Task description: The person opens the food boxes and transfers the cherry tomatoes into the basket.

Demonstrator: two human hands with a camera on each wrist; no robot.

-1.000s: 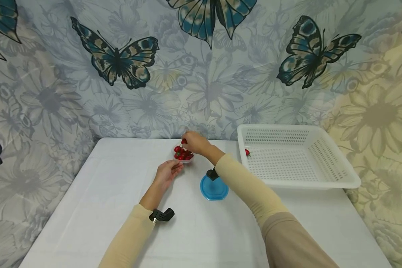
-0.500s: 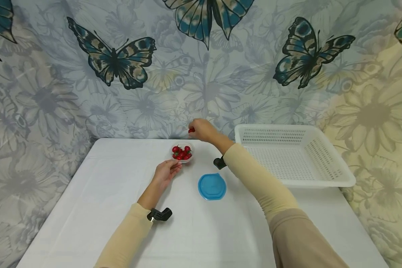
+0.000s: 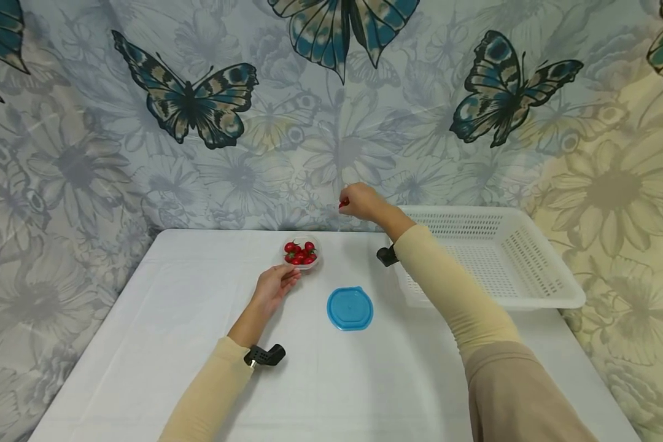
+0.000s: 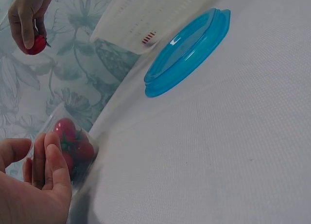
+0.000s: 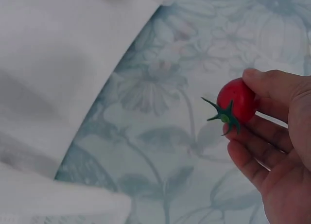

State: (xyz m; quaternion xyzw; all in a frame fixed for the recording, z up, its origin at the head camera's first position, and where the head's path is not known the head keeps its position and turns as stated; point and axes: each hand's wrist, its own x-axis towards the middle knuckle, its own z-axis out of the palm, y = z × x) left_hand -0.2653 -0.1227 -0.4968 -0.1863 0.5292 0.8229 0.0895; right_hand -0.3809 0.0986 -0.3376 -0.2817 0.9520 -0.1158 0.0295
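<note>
Between thumb and fingers, my right hand (image 3: 363,201) pinches a red cherry tomato (image 5: 236,101) with a green star-shaped stem. It is raised at the table's back edge, left of the white basket (image 3: 530,302). A small clear plastic container (image 3: 316,263) of several cherry tomatoes (image 3: 300,255) stands near the back edge. At its near side is my left hand (image 3: 271,287), fingers loosely extended against the container and thumb apart, as the left wrist view shows. The blue lid (image 3: 350,309) lies flat on the table between the container and the basket.
The perforated basket occupies the back right of the white-covered table (image 3: 143,344). Something red (image 4: 148,38) shows through its slots in the left wrist view. A butterfly-patterned wall cloth (image 3: 226,178) hangs right behind the table.
My right hand has lifted the cherry tomato out from over the container and carried it up and right toward the basket. The left hand stays at the container.
</note>
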